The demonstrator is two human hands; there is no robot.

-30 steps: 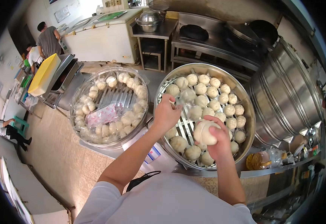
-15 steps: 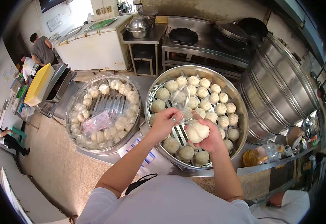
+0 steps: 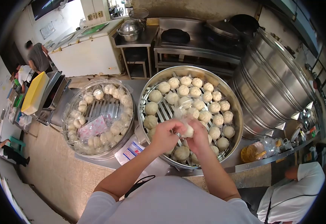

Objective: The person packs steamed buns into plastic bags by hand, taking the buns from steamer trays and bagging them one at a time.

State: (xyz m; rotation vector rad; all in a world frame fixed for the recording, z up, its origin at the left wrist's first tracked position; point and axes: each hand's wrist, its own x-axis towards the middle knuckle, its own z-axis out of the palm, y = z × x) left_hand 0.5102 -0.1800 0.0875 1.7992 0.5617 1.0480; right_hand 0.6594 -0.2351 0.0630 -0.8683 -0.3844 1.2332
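Note:
Over the large round steamer tray (image 3: 239, 112), my left hand (image 3: 166, 136) and my right hand (image 3: 199, 139) are close together. Between them shows a white steamed bun (image 3: 187, 131), partly hidden by my fingers; my right hand is wrapped round it. A clear plastic bag (image 3: 182, 111) stands up from my hands, gathered in the closed fingers of my left hand, which wears a ring. More buns (image 3: 183, 90) sit in rows on the slatted tray below, some smooth and greyish, others pleated and whiter.
A second steamer (image 3: 102, 154) on the left holds bagged buns and a pink-patterned packet (image 3: 92, 127). Tall stacked steamers (image 3: 273, 82) stand right, near an oil bottle (image 3: 253, 155). A person in white (image 3: 294, 190) is close at lower right; others are farther left.
My hands have come together, and the bun now sits lower between them, mostly covered. The view has shifted slightly. The person at lower right shows more.

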